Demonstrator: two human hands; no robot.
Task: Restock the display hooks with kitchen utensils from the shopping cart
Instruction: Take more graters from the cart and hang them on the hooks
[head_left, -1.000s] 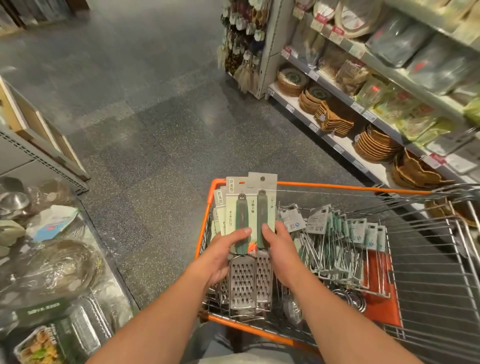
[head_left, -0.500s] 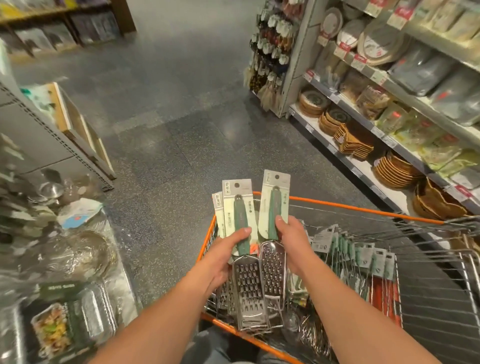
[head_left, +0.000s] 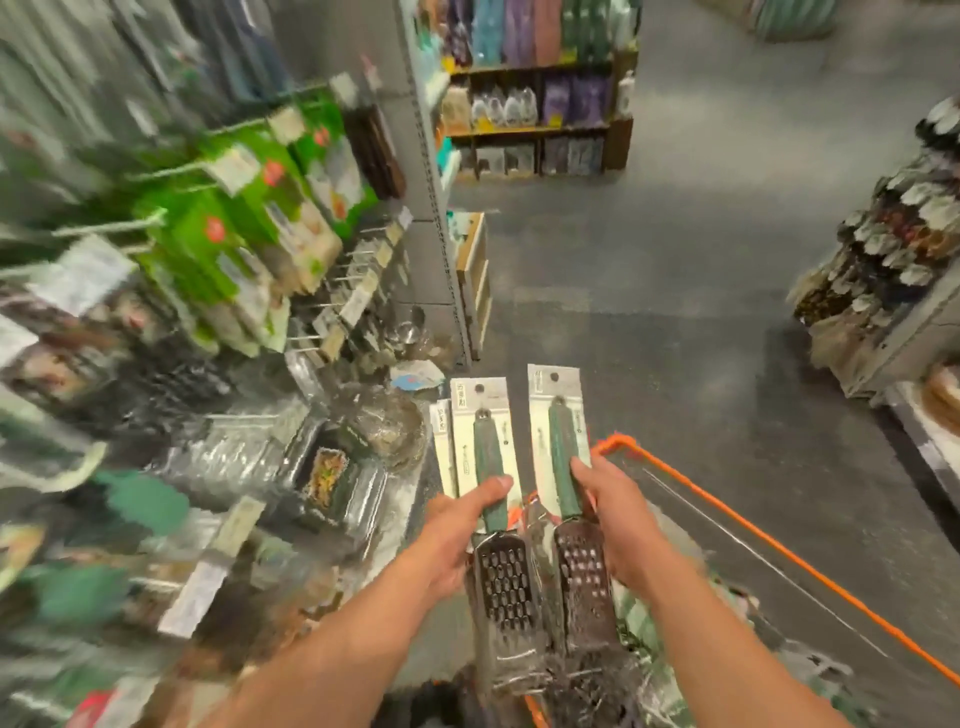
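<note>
Left hand (head_left: 451, 540) gripping a stack of carded graters (head_left: 485, 467), thumb laid across the front green handle. Right hand (head_left: 618, 525) curled round a single carded grater (head_left: 563, 457) just beside the stack, at 3 o'clock of it. Both lifted over the near corner of the orange cart (head_left: 727, 514). At 10 o'clock, display hooks (head_left: 332, 312) with price tags, badly smeared by blur, possibly bare at the lower rows. Green packets (head_left: 244, 234) hanging above those.

Display hooks (head_left: 332, 283) and packets at nine o'clock smear with blur; shopping cart (head_left: 779, 556) cut off at five o'clock
</note>
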